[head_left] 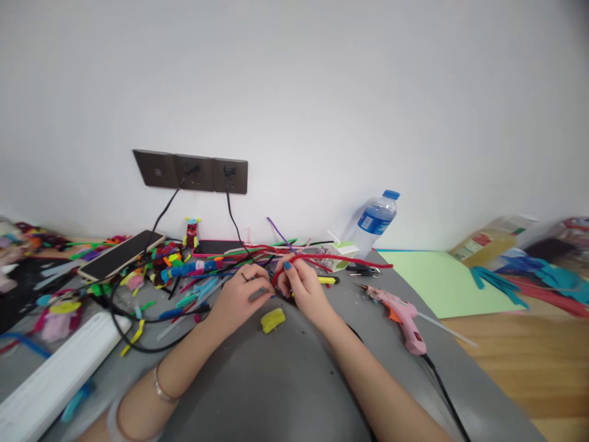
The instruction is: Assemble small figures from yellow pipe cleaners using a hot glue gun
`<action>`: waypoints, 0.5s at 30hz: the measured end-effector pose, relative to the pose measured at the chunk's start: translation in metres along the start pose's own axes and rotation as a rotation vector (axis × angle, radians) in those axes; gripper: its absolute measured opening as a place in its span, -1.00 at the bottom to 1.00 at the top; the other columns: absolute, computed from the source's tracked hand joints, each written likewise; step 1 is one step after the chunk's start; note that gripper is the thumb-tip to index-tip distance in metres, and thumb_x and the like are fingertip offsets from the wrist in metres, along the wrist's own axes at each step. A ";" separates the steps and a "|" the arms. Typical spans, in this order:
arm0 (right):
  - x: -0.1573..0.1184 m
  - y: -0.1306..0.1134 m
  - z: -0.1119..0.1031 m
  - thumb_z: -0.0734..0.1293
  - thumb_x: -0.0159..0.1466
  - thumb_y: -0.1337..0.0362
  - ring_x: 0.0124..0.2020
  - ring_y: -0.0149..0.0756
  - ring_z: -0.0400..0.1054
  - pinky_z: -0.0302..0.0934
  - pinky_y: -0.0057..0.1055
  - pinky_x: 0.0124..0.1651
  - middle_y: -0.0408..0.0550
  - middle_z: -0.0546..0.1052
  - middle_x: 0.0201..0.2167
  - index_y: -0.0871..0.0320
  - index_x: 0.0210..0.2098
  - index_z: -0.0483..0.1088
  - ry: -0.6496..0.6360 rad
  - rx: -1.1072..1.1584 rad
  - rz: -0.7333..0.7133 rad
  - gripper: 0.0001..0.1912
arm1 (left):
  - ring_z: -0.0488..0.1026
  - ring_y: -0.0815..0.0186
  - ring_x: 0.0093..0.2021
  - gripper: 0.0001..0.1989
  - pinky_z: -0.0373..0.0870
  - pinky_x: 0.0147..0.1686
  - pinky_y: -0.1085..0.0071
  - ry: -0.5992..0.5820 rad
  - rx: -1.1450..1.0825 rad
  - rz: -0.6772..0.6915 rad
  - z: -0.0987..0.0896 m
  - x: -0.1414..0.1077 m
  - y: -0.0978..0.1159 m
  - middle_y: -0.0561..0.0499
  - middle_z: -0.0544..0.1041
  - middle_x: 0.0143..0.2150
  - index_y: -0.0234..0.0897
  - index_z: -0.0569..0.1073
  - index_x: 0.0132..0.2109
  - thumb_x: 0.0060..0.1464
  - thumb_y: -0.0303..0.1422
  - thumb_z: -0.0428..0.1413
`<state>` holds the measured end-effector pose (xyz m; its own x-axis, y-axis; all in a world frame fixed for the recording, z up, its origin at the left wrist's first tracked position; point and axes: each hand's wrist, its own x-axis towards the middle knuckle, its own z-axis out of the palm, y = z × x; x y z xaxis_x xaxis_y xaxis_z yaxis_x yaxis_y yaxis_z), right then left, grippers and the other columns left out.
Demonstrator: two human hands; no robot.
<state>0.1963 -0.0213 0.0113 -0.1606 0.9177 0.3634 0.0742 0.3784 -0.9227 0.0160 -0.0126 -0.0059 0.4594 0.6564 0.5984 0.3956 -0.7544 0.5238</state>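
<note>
Both hands are close together over the middle of the grey table. My right hand (299,285) pinches a red pipe cleaner (354,261), which curves over the fingers and stretches out to the right. My left hand (243,298) is just beside it, fingers bent and nearly meeting the right hand's fingertips; whether it grips the pipe cleaner's end is hidden. A small yellow fuzzy piece (273,320) lies on the table just below the hands. Behind them is a loose pile of coloured pipe cleaners (257,248).
A pink glue gun (407,319) lies at the right, its cord running forward. Behind stand a water bottle (375,221) and a small carton (340,255). At the left are a phone (122,255), black cables, pipe-cleaner figures and a long white box (64,374). Green paper (437,282) lies far right.
</note>
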 end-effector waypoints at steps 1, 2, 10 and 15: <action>0.000 0.000 0.000 0.17 0.38 -0.09 -0.67 -0.41 0.14 0.06 -0.46 -0.53 -0.26 0.32 -0.68 0.08 -0.29 0.32 0.007 0.031 0.015 -0.63 | 0.45 0.24 -0.12 -0.89 0.40 -0.08 0.30 0.000 -0.039 -0.027 0.000 0.000 0.001 -0.05 0.50 -0.16 -0.23 0.52 -0.31 0.20 -0.40 0.13; 0.001 -0.001 0.000 0.19 0.36 -0.11 -0.68 -0.41 0.14 0.05 -0.46 -0.54 -0.27 0.32 -0.69 0.07 -0.29 0.30 0.022 0.064 0.032 -0.62 | 0.45 0.24 -0.12 -0.91 0.40 -0.10 0.32 -0.001 -0.093 -0.060 0.001 0.000 0.001 -0.06 0.50 -0.15 -0.24 0.50 -0.32 0.18 -0.38 0.15; 0.008 -0.010 -0.004 0.26 0.28 -0.14 -0.72 -0.45 0.01 -0.14 -0.48 -0.58 -0.31 0.23 -0.77 0.08 -0.40 0.24 0.094 0.226 0.112 -0.59 | 0.40 0.31 -0.38 -0.49 0.39 -0.38 0.40 -0.068 -0.839 -0.368 0.004 0.003 0.005 0.00 0.47 -0.32 -0.27 0.41 -0.10 0.11 0.11 0.11; 0.006 -0.012 -0.001 0.27 0.27 -0.12 -0.69 -0.47 0.01 -0.13 -0.45 -0.56 -0.30 0.17 -0.69 0.09 -0.47 0.23 0.098 0.237 0.108 -0.57 | 0.38 0.33 -0.35 -0.59 0.33 -0.34 0.44 -0.162 -0.938 -0.422 0.003 0.002 0.006 0.03 0.45 -0.40 -0.26 0.51 -0.22 0.21 0.02 0.07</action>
